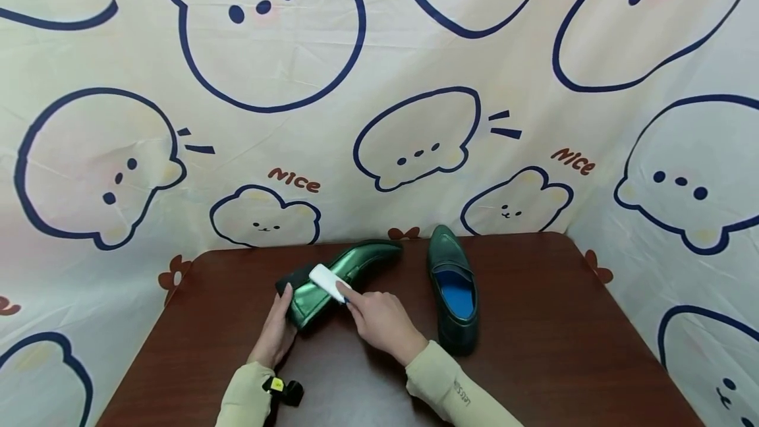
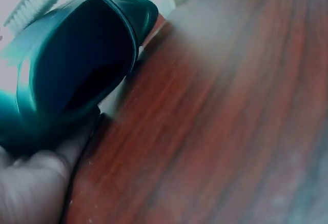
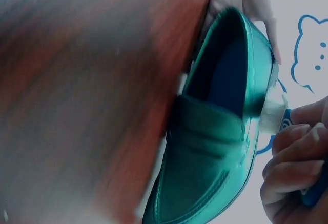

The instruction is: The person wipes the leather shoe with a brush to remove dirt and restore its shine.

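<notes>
A shiny green loafer [image 1: 350, 265] lies tilted on its side near the table's back edge, toe pointing right. My left hand [image 1: 275, 333] grips it around the heel, thumb on the sole side. In the left wrist view the loafer's dark opening [image 2: 77, 65] faces the camera. My right hand [image 1: 384, 321] holds a brush with white bristles [image 3: 271, 115] and a blue handle [image 3: 313, 188]. The bristles touch the loafer's side near the sole, and the white brush head [image 1: 327, 281] crosses the shoe in the head view.
A second green loafer [image 1: 447, 252] with a blue insole stands upright to the right of my right hand, toe toward the back. Both rest on a dark brown wooden table [image 1: 545, 321]. A cartoon-printed cloth [image 1: 332, 143] hangs behind and at the sides.
</notes>
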`<state>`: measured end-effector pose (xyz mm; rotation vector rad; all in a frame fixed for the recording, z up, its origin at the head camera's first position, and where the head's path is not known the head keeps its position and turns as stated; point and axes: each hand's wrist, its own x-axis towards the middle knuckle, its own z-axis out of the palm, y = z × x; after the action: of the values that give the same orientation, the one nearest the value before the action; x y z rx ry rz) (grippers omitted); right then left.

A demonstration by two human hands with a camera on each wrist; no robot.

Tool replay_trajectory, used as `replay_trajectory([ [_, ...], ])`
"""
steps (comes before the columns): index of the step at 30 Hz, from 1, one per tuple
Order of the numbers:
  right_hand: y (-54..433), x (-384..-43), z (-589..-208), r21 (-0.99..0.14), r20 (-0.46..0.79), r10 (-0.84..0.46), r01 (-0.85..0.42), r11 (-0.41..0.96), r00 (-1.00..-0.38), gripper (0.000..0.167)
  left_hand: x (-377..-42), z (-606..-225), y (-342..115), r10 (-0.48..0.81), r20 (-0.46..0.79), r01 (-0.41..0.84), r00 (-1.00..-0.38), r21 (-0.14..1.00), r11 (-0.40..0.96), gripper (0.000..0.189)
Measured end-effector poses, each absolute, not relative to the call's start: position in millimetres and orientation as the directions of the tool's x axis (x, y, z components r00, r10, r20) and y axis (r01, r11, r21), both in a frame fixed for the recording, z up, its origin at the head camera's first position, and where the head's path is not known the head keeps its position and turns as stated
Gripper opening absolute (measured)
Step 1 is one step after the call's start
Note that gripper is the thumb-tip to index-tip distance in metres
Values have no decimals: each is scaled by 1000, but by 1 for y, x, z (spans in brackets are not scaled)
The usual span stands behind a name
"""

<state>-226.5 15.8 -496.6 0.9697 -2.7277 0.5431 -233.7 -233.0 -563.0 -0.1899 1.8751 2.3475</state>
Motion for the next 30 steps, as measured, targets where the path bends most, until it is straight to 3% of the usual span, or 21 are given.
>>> replay_trajectory([
  [10,-17,-204,-510,-219,371,-644,-737,640,-669,47,-233,-571,-237,77,-105,-124,-991,947,-296,45],
  [20,-27,-203,-524,-126,440,-641,-749,650,-630,52,-230,-573,-243,112,-61,-98,-992,923,-373,41],
  [24,-18,-213,-527,-122,450,-619,-731,672,-644,52,-228,-574,-245,120,-42,-81,-992,934,-348,42],
  [30,4,-228,-525,-146,474,-481,-605,783,-737,49,-229,-575,-244,136,-28,-71,-990,945,-319,55],
])
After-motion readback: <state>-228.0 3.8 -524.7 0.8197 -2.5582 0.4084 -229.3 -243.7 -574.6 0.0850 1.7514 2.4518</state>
